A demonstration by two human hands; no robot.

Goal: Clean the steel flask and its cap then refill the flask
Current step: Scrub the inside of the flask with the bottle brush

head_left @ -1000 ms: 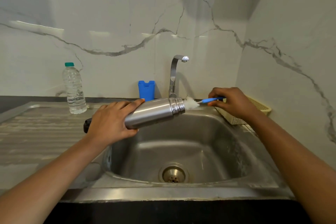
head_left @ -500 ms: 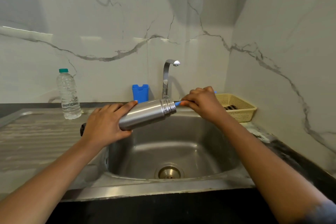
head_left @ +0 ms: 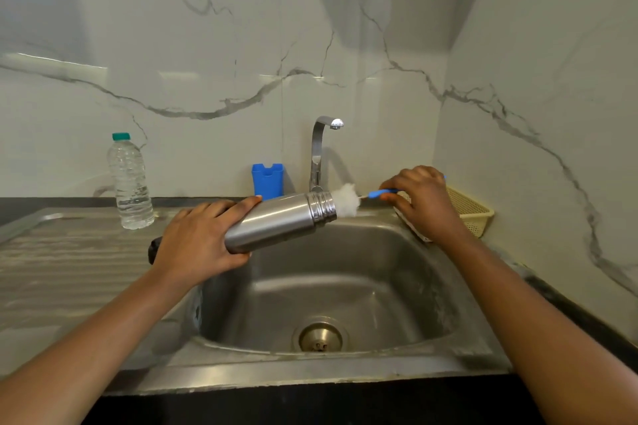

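Now: left grip (head_left: pixel 200 241) curled round steel flask (head_left: pixel 276 221); right grip (head_left: pixel 424 200) pinching brush (head_left: pixel 347 201) handle, bristles at mouth.

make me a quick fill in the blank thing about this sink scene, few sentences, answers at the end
1. The left hand grips the steel flask over the sink, and the flask has no ____ on.
2. The right hand holds the brush by its ____ handle.
3. The brush's fluffy ____ head is at the flask's mouth.
4. The clear plastic bottle stands ____ on the drainboard.
Missing words: cap, blue, white, upright.
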